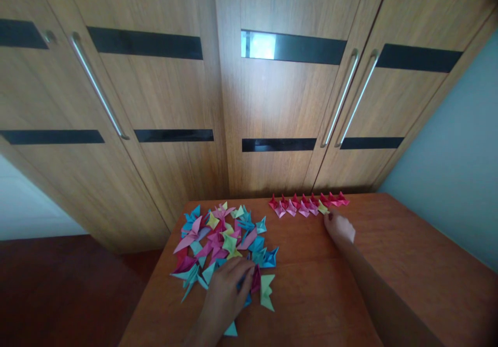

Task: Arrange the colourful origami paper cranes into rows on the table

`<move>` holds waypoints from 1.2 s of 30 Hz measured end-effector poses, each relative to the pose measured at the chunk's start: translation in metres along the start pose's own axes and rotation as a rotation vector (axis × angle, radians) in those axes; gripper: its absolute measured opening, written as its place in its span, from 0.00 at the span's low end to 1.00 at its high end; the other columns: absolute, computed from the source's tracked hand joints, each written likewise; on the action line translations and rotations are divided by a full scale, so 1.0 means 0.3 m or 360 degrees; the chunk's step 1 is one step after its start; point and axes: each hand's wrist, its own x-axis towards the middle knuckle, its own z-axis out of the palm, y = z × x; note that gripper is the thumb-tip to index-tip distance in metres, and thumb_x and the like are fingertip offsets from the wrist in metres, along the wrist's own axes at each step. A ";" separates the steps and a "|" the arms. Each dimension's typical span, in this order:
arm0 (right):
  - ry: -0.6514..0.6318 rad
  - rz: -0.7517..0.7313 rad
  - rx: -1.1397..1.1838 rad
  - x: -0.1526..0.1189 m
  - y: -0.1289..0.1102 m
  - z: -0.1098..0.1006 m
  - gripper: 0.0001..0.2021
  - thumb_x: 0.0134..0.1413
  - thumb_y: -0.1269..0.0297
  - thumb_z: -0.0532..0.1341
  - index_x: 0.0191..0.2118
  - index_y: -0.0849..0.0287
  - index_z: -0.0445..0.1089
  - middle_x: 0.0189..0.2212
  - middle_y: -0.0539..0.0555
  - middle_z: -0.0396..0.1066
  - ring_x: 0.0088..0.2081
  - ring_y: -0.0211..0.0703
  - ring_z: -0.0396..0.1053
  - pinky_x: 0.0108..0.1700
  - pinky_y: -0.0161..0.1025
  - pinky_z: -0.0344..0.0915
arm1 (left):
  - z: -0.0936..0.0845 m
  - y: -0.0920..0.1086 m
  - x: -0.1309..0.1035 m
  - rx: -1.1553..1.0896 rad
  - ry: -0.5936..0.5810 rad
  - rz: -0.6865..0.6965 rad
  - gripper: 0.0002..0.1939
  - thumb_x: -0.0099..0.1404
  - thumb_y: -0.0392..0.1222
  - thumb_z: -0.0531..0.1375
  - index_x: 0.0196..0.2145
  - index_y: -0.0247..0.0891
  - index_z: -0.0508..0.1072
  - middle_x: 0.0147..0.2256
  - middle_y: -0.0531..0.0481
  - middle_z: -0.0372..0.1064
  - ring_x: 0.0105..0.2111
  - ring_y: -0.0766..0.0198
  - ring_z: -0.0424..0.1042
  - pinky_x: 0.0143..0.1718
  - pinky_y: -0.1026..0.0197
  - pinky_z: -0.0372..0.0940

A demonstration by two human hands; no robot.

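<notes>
A loose pile of folded paper cranes (215, 243) in pink, blue, green, yellow and magenta covers the table's left part. Over its near edge, my left hand (229, 287) is closed, thumb and fingertips at a dark magenta paper crane (256, 279). A light green paper crane (266, 292) lies just right of it. Along the back edge stands a row of red paper cranes (303, 202), with a row of pink paper cranes (291, 209) in front. My right hand (340, 227) pinches a yellow paper crane (322, 208) at the right end of the pink row.
The brown wooden table (307, 285) stands against a wooden wardrobe (272, 98) with long metal handles (358, 98). A pale blue wall (447, 181) rises on the right. Dark reddish floor (70, 290) shows at the lower left.
</notes>
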 end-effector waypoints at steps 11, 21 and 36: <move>0.0071 -0.0106 0.0079 -0.114 0.028 0.005 0.18 0.58 0.53 0.47 0.43 0.54 0.69 0.36 0.58 0.74 0.35 0.49 0.72 0.34 0.40 0.64 | -0.045 -0.025 0.015 0.0134 0.0131 -0.0069 0.09 0.65 0.37 0.52 0.38 0.41 0.72 0.36 0.49 0.73 0.38 0.62 0.72 0.40 0.61 0.67; 0.0094 -0.0428 0.0391 -0.234 0.108 0.052 0.13 0.56 0.56 0.51 0.37 0.54 0.70 0.33 0.53 0.75 0.33 0.44 0.72 0.30 0.33 0.58 | -0.213 -0.186 0.118 0.0620 0.0031 -0.0472 0.11 0.63 0.39 0.53 0.41 0.41 0.72 0.42 0.48 0.72 0.42 0.58 0.71 0.44 0.60 0.63; 0.0070 -0.0410 0.0496 -0.233 0.102 0.041 0.12 0.54 0.56 0.52 0.35 0.53 0.70 0.32 0.51 0.75 0.32 0.43 0.72 0.29 0.33 0.58 | -0.190 -0.252 0.196 0.0807 -0.0446 -0.0458 0.11 0.65 0.36 0.51 0.36 0.39 0.74 0.39 0.45 0.71 0.43 0.59 0.69 0.42 0.63 0.60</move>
